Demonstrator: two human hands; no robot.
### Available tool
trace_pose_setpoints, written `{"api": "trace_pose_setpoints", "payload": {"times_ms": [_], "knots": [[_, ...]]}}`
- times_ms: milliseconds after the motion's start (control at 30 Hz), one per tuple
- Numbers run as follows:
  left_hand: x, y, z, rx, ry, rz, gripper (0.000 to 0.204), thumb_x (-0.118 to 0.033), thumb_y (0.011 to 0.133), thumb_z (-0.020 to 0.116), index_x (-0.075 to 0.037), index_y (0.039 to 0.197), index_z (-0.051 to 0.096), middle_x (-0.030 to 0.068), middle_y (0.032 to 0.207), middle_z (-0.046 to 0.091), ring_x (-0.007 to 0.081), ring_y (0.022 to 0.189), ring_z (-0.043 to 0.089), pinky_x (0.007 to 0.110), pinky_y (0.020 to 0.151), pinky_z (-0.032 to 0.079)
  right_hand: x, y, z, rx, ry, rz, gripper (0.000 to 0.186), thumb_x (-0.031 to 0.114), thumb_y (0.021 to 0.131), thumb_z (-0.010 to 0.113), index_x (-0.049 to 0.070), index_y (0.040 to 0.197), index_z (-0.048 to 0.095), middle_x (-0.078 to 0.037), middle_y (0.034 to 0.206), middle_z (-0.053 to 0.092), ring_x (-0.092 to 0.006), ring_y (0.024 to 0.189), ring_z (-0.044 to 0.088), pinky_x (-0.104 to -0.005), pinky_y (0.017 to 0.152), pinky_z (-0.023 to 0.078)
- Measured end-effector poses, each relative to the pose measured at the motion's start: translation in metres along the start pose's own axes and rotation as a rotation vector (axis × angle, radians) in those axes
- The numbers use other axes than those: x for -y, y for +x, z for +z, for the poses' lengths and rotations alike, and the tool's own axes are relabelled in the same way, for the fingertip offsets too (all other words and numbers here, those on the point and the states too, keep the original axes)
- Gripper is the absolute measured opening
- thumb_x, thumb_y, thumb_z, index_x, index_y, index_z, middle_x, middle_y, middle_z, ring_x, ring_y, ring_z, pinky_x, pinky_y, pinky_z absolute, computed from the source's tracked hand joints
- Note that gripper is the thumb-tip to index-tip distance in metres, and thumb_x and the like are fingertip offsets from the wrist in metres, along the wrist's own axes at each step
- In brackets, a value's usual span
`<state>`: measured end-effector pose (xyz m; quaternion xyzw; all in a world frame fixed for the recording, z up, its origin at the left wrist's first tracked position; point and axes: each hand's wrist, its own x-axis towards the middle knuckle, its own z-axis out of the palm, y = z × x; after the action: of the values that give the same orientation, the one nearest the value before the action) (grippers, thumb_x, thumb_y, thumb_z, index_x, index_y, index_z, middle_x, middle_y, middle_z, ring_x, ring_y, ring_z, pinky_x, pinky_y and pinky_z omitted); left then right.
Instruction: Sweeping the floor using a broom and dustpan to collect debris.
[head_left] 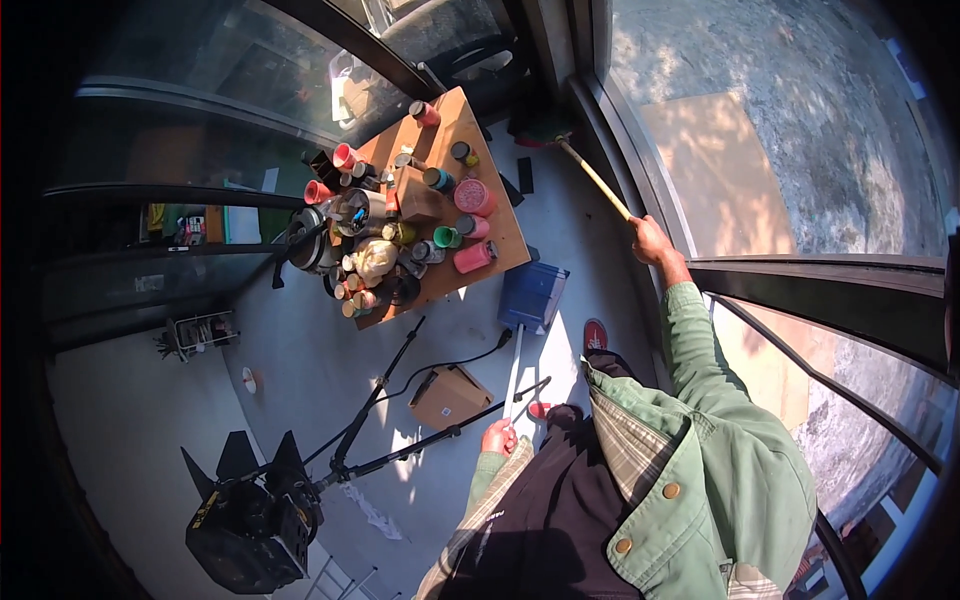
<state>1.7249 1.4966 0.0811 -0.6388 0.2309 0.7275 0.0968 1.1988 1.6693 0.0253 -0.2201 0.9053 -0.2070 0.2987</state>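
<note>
My right hand (652, 243) is wrapped round the pale wooden handle of a broom (595, 178), arm stretched out ahead. Its dark head, with some red showing, lies in shadow on the floor by the window frame's far corner. Lower down, my left hand (498, 438) grips the white stick of a long-handled dustpan (516, 372). The dustpan's blue pan rests on the floor beside the wooden table (513, 243), well apart from the broom head.
Paint jars and cups, among them a pink jar (475, 197), crowd the table. A cardboard box (450, 398) lies on the floor near the legs of a black light stand (345, 455) and its cable. Glass panes with dark frames (645, 165) run along my right.
</note>
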Motion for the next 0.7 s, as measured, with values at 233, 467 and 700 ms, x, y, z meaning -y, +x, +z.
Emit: {"api": "trace_pose_setpoints", "payload": {"times_ms": [233, 467, 700], "knots": [[-0.003, -0.015, -0.004, 0.024, 0.061, 0.012, 0.019, -0.021, 0.091, 0.054, -0.005, 0.084, 0.048, 0.0045, 0.059, 0.046, 0.0132, 0.042, 0.039, 0.026, 0.037, 0.025, -0.005, 0.045, 0.066, 0.288, -0.113, 0.236, 0.038, 0.009, 0.079, 0.062, 0.006, 0.117, 0.064, -0.015, 0.118, 0.065, -0.0304, 0.109, 0.063, -0.0406, 0.092, 0.054], [0.013, -0.007, -0.037, 0.078, 0.020, -0.001, 0.018, -0.020, 0.092, 0.053, -0.003, 0.087, 0.048, 0.0062, 0.060, 0.046, 0.0144, 0.041, 0.039, 0.028, 0.036, 0.025, -0.037, -0.115, 0.078, 0.275, -0.090, 0.133, 0.028, 0.011, 0.081, 0.058, 0.000, 0.106, 0.065, -0.024, 0.110, 0.064, -0.0379, 0.109, 0.059, -0.0441, 0.094, 0.050], [0.024, 0.005, -0.053, 0.068, 0.004, -0.020, 0.019, -0.019, 0.092, 0.052, -0.001, 0.096, 0.048, 0.0065, 0.060, 0.046, 0.0145, 0.041, 0.038, 0.028, 0.036, 0.024, -0.008, -0.141, 0.067, 0.089, -0.001, 0.105, 0.043, 0.004, 0.084, 0.050, 0.005, 0.127, 0.051, -0.026, 0.120, 0.050, -0.0436, 0.110, 0.055, -0.0474, 0.095, 0.048]]}}
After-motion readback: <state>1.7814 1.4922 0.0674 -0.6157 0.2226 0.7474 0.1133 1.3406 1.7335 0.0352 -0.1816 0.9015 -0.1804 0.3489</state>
